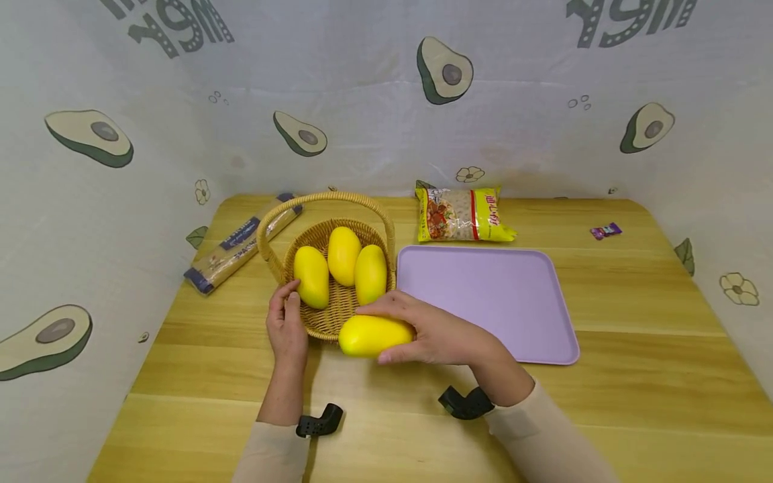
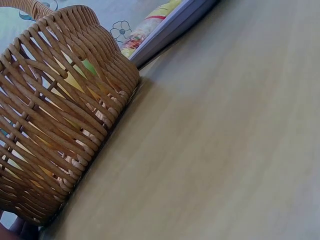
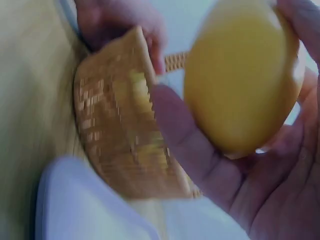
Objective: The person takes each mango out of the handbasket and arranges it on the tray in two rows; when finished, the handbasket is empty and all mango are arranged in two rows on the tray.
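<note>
My right hand grips a yellow mango by one end, with fingers along its far side and thumb on the near side. The mango is over the front rim of a round wicker basket with a tall arched handle. Three more mangoes, a left one, a middle one and a right one, lie inside it. My left hand holds the basket's left rim. In the left wrist view the basket's woven side fills the left part, and that hand barely shows.
A lilac tray lies right of the basket. Behind it is a yellow food packet. A spaghetti packet lies left of the basket, and a small purple wrapper at the back right. Patterned cloth walls enclose the wooden table.
</note>
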`<control>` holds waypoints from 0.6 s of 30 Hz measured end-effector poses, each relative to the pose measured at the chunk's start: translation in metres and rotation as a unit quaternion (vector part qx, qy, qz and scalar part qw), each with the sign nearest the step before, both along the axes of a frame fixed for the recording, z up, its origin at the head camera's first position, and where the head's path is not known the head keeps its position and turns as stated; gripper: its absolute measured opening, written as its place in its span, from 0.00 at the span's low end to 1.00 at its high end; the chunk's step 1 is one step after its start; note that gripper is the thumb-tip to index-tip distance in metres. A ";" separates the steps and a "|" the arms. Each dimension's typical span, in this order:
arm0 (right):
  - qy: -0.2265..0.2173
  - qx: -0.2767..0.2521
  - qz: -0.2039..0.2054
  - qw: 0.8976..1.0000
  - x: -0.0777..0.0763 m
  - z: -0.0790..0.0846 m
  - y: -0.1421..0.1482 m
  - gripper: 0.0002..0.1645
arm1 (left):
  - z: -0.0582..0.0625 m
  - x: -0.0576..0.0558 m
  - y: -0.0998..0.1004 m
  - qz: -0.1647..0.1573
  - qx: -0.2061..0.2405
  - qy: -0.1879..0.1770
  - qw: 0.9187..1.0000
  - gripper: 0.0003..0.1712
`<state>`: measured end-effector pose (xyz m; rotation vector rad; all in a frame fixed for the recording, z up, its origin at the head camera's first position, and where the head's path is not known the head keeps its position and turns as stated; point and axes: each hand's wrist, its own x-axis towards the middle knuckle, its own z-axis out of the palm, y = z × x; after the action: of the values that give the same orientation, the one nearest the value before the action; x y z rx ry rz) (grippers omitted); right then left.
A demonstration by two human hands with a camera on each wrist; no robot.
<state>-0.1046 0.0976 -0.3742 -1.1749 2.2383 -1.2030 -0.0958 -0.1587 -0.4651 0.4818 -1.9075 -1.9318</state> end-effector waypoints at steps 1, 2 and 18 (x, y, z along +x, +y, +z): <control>-0.004 0.005 0.002 1.000 0.000 -0.001 0.006 0.38 | 0.000 0.000 0.000 -0.001 0.002 0.002 1.000 0.19; -0.007 0.008 0.001 1.000 0.000 -0.002 0.012 0.36 | 0.000 0.000 0.000 -0.002 0.003 0.003 1.000 0.19; -0.029 0.066 -0.190 0.979 -0.032 0.005 0.078 0.27 | 0.000 -0.001 0.000 -0.003 0.013 0.015 1.000 0.18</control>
<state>-0.1366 0.1757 -0.3689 -0.6716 2.5266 -1.1790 -0.0968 -0.1584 -0.4649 0.4522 -1.8693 -1.9575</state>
